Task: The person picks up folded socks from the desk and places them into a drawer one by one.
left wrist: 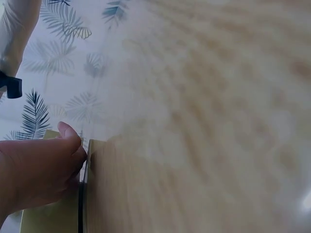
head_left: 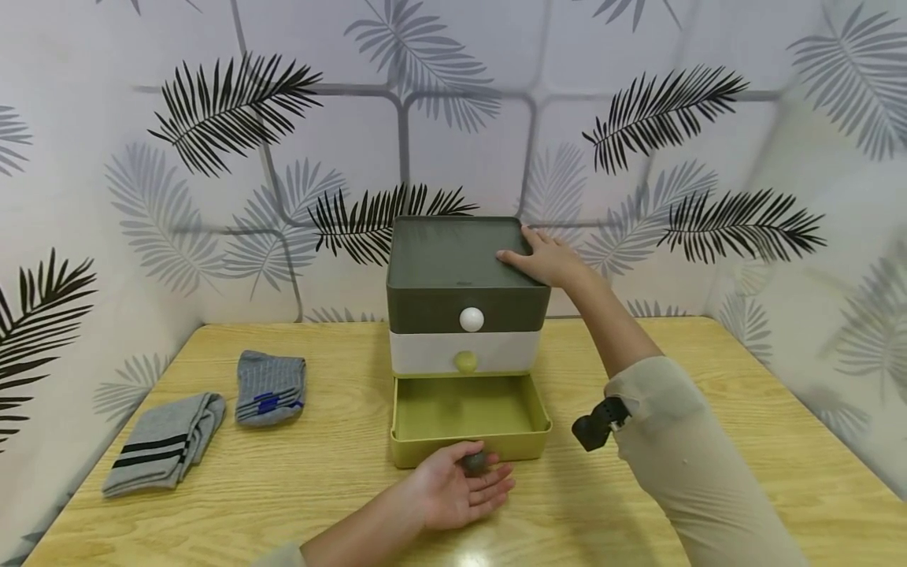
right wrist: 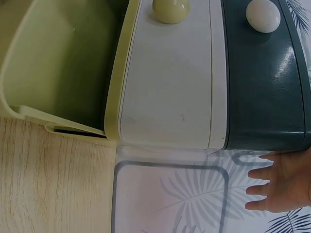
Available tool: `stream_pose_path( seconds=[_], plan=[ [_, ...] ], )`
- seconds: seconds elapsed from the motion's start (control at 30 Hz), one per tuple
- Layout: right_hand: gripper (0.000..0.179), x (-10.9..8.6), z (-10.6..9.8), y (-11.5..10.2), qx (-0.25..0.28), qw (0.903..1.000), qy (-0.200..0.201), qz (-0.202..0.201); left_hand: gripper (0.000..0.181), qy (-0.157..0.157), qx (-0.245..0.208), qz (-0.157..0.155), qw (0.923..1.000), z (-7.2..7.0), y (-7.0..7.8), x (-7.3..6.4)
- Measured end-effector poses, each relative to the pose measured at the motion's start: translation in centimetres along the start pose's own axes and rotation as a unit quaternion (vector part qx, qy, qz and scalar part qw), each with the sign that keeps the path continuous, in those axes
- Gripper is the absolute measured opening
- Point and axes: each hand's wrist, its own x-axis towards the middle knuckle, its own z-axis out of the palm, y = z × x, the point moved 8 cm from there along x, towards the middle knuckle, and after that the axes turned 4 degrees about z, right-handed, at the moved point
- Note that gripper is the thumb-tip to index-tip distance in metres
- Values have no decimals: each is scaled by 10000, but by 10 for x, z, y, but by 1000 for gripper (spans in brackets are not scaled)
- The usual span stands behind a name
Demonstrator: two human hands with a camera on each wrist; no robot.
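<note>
A small three-tier drawer box (head_left: 464,311) stands on the table, dark green on top, white in the middle and yellow-green below. Its bottom drawer (head_left: 471,450) is pulled out, and its inside is bare. At the front of that drawer my left hand (head_left: 457,488), palm up, holds the dark round knob (head_left: 475,463) between thumb and index finger; the other fingers stretch out loosely. My right hand (head_left: 549,258) rests on the box's top right edge, thumb on the top and fingers spread along the side. In the right wrist view, that hand's straight fingers (right wrist: 260,188) show beside the dark tier.
Two folded socks lie on the wooden table (head_left: 340,488) to the left: a grey one with black stripes (head_left: 166,441) and a grey one with blue marks (head_left: 271,387). A leaf-patterned wall covering (head_left: 460,142) rises behind the box. A black wrist device (head_left: 601,423) sits on the right sleeve.
</note>
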Motion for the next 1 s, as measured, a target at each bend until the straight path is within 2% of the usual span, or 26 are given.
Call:
stream_pose_path(
  seconds=[0.27, 0.7, 1.0],
  plan=[
    [79, 1, 0, -1, -29, 10000, 15, 38, 22, -188, 58, -154, 9997, 0, -13, -12],
    [79, 0, 1, -2, -12, 10000, -7, 40, 18, -229, -288, -605, 9975, -2, -25, -31],
    [79, -2, -2, -3, 8, 10000, -3, 48, 19, -486, -209, -908, 9945, 1, -36, -41]
  ],
)
